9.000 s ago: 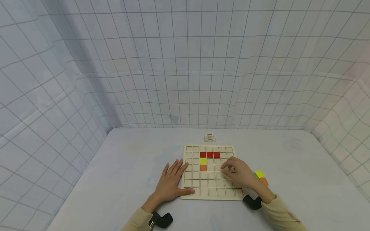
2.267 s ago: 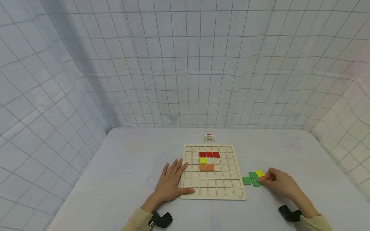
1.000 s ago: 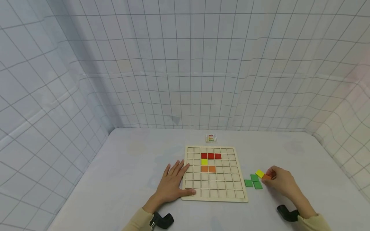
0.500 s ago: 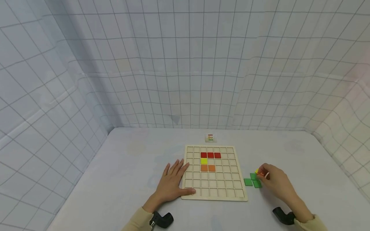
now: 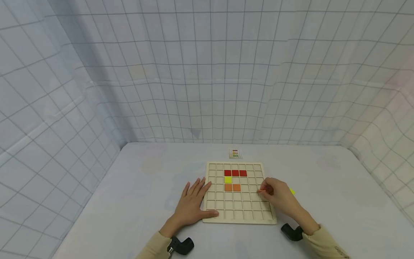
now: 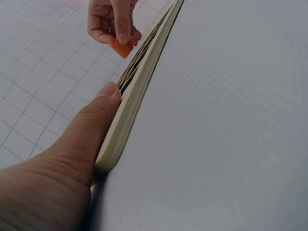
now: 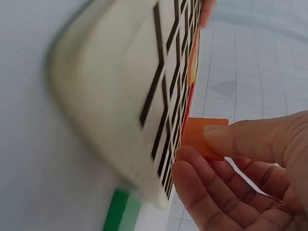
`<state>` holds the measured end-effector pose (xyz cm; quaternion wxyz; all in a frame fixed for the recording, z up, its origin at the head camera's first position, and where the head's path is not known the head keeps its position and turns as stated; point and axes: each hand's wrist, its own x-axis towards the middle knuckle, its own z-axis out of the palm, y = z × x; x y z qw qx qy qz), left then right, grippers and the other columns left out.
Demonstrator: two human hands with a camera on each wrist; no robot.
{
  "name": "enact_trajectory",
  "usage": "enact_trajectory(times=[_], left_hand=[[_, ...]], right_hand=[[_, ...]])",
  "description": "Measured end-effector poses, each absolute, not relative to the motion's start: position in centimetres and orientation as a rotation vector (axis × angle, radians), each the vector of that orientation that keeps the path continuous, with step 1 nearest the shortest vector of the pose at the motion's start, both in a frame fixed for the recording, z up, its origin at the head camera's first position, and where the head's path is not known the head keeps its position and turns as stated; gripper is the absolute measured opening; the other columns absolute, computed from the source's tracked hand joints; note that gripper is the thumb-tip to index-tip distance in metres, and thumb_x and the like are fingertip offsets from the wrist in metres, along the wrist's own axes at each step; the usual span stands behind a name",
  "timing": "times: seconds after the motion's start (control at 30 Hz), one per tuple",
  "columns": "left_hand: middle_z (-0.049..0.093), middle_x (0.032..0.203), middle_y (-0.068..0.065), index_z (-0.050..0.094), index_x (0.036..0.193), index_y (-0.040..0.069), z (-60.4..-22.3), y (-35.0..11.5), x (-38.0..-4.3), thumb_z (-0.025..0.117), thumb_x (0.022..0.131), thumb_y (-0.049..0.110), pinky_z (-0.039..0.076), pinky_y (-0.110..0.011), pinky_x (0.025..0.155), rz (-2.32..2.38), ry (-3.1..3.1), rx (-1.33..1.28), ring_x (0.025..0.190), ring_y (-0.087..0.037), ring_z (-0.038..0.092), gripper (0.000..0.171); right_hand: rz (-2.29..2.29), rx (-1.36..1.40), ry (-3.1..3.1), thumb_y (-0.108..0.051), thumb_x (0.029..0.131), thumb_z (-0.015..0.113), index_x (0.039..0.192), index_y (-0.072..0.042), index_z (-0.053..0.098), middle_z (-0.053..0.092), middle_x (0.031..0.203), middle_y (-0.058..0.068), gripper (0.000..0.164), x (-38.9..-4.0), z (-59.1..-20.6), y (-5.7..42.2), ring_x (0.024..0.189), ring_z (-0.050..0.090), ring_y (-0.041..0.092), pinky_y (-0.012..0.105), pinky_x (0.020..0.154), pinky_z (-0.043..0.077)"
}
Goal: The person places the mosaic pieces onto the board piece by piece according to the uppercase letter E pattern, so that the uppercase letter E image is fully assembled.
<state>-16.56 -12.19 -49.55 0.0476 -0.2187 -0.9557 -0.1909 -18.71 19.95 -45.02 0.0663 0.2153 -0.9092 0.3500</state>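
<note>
At 3 o'clock on the pale grid board (image 5: pixel 229 205), a loose orange tile (image 7: pixel 195 131) is pinched between the thumb and curled fingers of the right hand (image 5: pixel 280 196); the tile is held tilted at the cells, and whether they are touched by it cannot be told. At 8 o'clock, the left hand (image 5: pixel 191 205) is laid with its fingers straight and spread, nothing being gripped; its thumb is rested on the board's rim.

Within the board, 3 red tiles (image 5: pixel 235 173) are set in 1 row towards 12 o'clock. At 6 o'clock from the row's 9 o'clock end, 1 yellow tile (image 5: pixel 228 179) is seated, and below it 2 seated orange tiles (image 5: pixel 228 187) are placed side by side.

Beyond the right hand, at 3 o'clock, a 2nd yellow tile (image 5: pixel 292 191) is partly hidden. In the right wrist view, a green tile (image 7: pixel 121 211) is shown near the board's corner. At 12 o'clock, a small patterned card (image 5: pixel 235 153) is laid apart from the board on the white table (image 5: pixel 155 187).
</note>
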Motion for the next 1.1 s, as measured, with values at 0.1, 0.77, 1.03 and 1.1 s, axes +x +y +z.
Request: enact_trajectory(times=[0.1,0.77,1.03,1.1], left_hand=[[0.02,0.156,-0.007,0.027,0.152,0.016,-49.5,-12.2,-16.6,0.052,0.075,0.078,-0.002,-0.048,0.112,-0.575,-2.937,-0.647,0.143,-0.023,0.01,0.102],[0.018,0.156,-0.006,0.025,0.152,0.018,-49.6,-12.2,-16.6,0.052,0.074,0.079,-0.003,-0.046,0.112,-0.577,-2.947,-0.641,0.143,-0.021,0.008,0.103],[0.019,0.156,-0.006,0.025,0.152,0.017,-49.7,-12.2,-16.6,0.052,0.074,0.078,-0.003,-0.046,0.112,-0.577,-2.938,-0.647,0.143,-0.022,0.009,0.103],[0.019,0.156,-0.007,0.025,0.152,0.017,-49.6,-12.2,-16.6,0.052,0.074,0.079,-0.003,-0.047,0.112,-0.573,-2.936,-0.648,0.143,-0.023,0.009,0.103]], right_hand=[[1.069,0.701,-2.731,0.005,0.079,0.072,0.082,-0.01,0.059,0.055,0.077,-0.007,0.021,-19.4,-45.0,19.0,0.066,0.052,0.007,0.022,0.058,0.048],[1.033,0.651,-2.874,-0.005,0.084,0.07,0.083,-0.014,0.064,0.061,0.082,-0.007,0.011,-21.2,-45.1,16.0,0.065,0.051,0.008,0.027,0.058,0.044],[0.944,0.619,-2.908,-0.004,0.084,0.07,0.088,-0.012,0.066,0.058,0.087,-0.002,0.01,-20.9,-45.1,15.9,0.07,0.049,0.011,0.028,0.061,0.044],[0.918,0.632,-2.902,-0.004,0.084,0.07,0.09,-0.012,0.067,0.057,0.089,-0.001,0.009,-20.8,-45.1,16.0,0.072,0.049,0.011,0.028,0.062,0.045]])
